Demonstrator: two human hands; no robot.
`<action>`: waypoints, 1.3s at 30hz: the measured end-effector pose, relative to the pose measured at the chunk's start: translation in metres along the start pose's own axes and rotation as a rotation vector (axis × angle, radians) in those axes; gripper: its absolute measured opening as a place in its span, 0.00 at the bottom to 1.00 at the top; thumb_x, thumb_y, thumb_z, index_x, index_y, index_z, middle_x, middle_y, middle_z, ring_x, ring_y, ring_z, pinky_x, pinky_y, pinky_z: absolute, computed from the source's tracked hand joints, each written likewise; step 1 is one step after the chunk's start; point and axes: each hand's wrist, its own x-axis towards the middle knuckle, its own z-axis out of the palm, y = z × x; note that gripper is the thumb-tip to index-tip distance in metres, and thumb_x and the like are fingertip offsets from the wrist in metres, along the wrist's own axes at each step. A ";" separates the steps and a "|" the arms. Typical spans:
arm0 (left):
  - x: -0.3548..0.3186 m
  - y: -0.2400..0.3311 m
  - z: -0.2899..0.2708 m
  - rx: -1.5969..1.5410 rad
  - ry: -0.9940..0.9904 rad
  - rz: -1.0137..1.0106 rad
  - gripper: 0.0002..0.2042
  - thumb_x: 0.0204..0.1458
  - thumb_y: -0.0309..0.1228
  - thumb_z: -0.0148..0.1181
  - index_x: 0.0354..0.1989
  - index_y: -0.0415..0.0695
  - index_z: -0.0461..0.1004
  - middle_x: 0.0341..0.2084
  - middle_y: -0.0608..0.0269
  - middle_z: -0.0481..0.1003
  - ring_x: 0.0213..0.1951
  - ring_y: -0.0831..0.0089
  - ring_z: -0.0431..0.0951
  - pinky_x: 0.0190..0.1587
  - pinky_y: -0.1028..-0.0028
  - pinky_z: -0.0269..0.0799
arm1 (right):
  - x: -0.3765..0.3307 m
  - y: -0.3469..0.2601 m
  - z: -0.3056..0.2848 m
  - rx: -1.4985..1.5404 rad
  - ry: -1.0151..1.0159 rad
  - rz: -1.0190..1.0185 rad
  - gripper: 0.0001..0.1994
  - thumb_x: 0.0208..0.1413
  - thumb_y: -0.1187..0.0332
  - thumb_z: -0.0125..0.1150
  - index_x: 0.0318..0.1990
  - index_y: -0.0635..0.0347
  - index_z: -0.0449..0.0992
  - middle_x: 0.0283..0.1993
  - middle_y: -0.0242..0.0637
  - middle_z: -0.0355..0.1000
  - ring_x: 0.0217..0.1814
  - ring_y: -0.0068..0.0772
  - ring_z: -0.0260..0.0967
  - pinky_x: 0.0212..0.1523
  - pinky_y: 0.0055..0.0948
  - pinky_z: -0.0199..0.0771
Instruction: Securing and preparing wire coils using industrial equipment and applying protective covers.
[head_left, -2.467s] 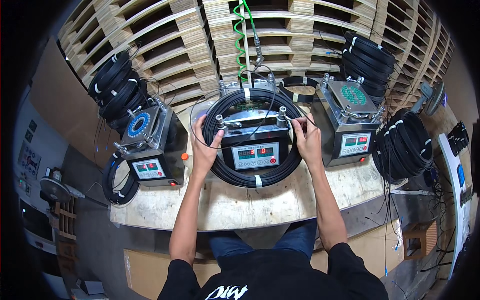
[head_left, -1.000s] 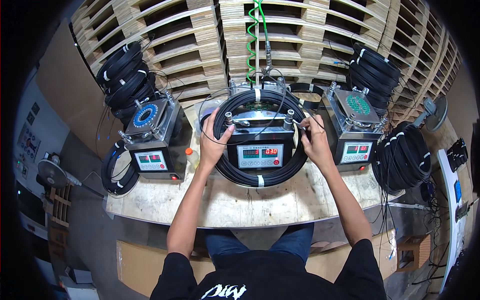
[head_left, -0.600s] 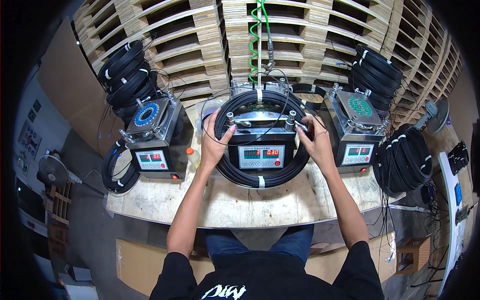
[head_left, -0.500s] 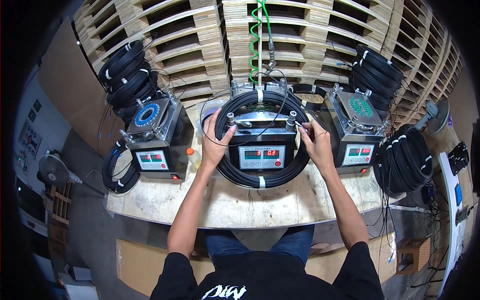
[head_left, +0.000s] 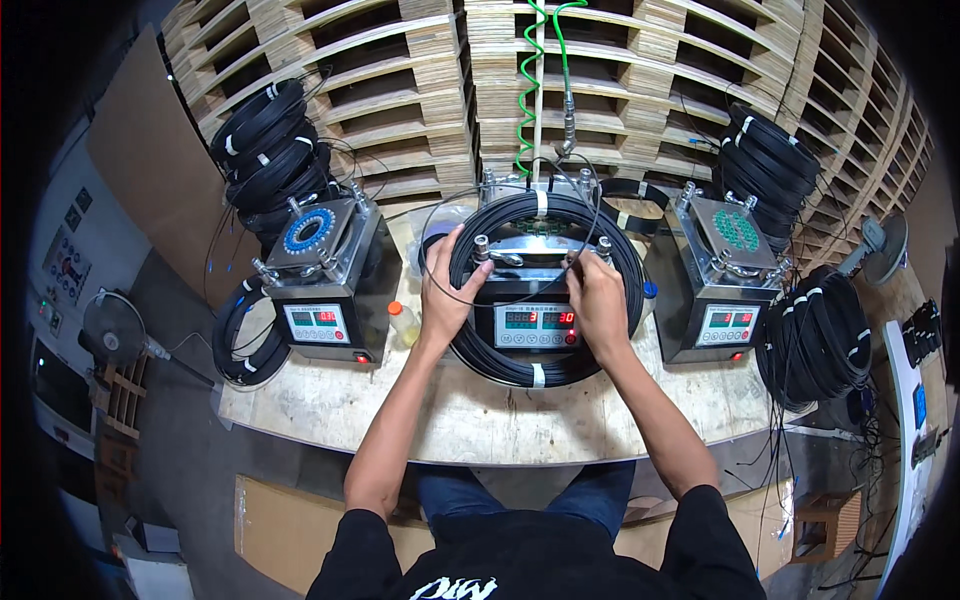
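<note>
A coil of black cable (head_left: 500, 366), bound with white tape, stands tilted at the middle machine (head_left: 537, 326), whose lit panel shows through the ring. My left hand (head_left: 446, 295) is closed round the coil's left side, the thumb near a metal post (head_left: 482, 249). Inside the ring at the right, my right hand (head_left: 600, 305) has its fingers pinched together by the machine's top edge. A loose thin cable loops over the coil down to these fingertips, which seem to hold it; the fingers partly hide its end.
Similar machines stand at left (head_left: 318, 270) and right (head_left: 722, 265), carrying blue and green rings of small parts. Cable coils are stacked behind them (head_left: 262, 150) and lie at the right (head_left: 815, 340). An orange-capped bottle (head_left: 403, 322) stands near my left forearm. Wooden pallets (head_left: 430, 90) rise behind.
My right hand has moved left and inward from the coil's right side to the machine's top edge, still pinching. My left hand keeps its place on the coil. The whole view has shifted slightly.
</note>
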 end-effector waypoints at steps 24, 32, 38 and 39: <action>0.225 0.009 0.027 0.091 -1.023 -0.298 0.17 0.68 0.36 0.47 0.59 0.43 0.73 0.41 0.62 0.80 0.31 0.76 0.79 0.36 0.74 0.80 | 0.269 -0.007 0.018 -0.713 -1.316 0.006 0.15 0.53 0.68 0.70 0.46 0.66 0.81 0.40 0.44 0.80 0.34 0.36 0.80 0.32 0.34 0.83; 0.228 -0.007 0.046 0.265 -1.219 -0.060 0.18 0.62 0.31 0.53 0.60 0.41 0.72 0.41 0.62 0.82 0.31 0.74 0.81 0.35 0.74 0.80 | 0.253 0.036 0.053 -0.576 -1.321 -0.038 0.19 0.54 0.83 0.57 0.55 0.73 0.72 0.34 0.53 0.80 0.31 0.45 0.82 0.27 0.40 0.83; 0.232 -0.008 0.046 0.277 -1.219 -0.047 0.18 0.62 0.29 0.51 0.60 0.40 0.73 0.40 0.59 0.82 0.30 0.72 0.82 0.34 0.73 0.81 | 0.251 0.036 0.058 -0.535 -1.290 0.113 0.16 0.55 0.79 0.57 0.52 0.72 0.74 0.35 0.53 0.80 0.32 0.45 0.82 0.29 0.41 0.84; 0.234 -0.006 0.046 0.278 -1.216 -0.041 0.18 0.62 0.29 0.51 0.60 0.40 0.73 0.40 0.59 0.82 0.30 0.72 0.82 0.34 0.73 0.81 | 0.252 0.039 0.058 -0.538 -1.284 0.113 0.16 0.55 0.79 0.57 0.52 0.72 0.74 0.35 0.53 0.80 0.32 0.45 0.82 0.29 0.41 0.84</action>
